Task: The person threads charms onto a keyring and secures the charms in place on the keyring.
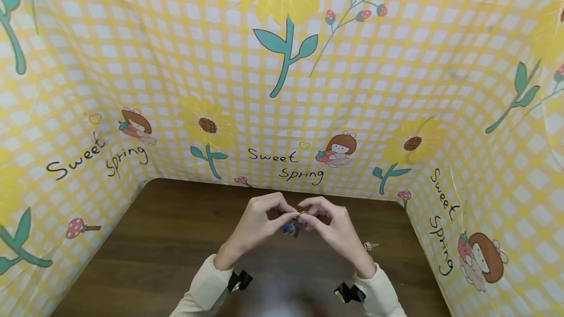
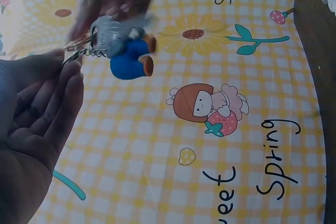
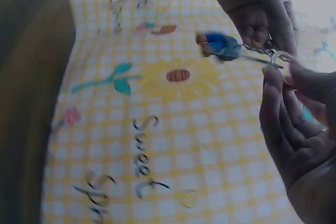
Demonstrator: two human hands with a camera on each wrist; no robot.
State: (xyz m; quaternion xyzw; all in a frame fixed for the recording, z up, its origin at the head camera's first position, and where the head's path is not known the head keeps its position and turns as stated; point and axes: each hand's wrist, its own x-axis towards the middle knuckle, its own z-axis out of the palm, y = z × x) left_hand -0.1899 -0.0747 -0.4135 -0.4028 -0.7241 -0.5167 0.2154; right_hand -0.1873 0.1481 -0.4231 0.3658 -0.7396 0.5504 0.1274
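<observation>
My left hand (image 1: 260, 219) and right hand (image 1: 332, 224) meet above the table, fingertips close together. Between them is a metal key ring (image 3: 283, 56), pinched by the thumb and fingers of each hand. From the ring a short chain (image 2: 94, 53) leads to a small figure charm (image 2: 128, 61) with blue trousers and orange-brown feet. Its upper part is blurred in both wrist views. Beside the charm, a thin metal piece (image 3: 249, 57) extends from the ring; it looks like a key, but blur hides its details. Fingers partly cover the ring.
A loose key (image 1: 371, 246) lies on the dark wooden table (image 1: 145, 248), right of my right hand. Yellow checked cloth (image 1: 167, 87) printed with flowers and figures rises behind the table and along both sides.
</observation>
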